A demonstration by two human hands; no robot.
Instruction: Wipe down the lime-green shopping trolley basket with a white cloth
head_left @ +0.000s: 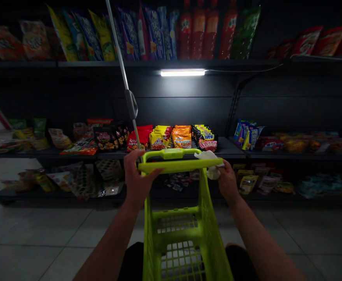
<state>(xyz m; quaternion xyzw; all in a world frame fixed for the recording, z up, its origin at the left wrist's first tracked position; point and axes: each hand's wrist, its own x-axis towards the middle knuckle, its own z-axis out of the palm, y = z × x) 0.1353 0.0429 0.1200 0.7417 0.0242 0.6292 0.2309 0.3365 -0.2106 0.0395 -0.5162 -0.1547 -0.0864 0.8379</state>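
At the green basket (213, 218), the left hand (136, 177) is closed on the handle (179, 166), the right hand (227, 181) on white cloth (213, 173).

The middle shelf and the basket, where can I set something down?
The middle shelf has a bare patch between black-and-yellow packets and blue packets; beyond both, it is crowded. The basket shows bare grid between its walls.

Two hands (137, 177) (227, 179), one basket (211, 222), one cloth (213, 172); four red bottles (198, 33)
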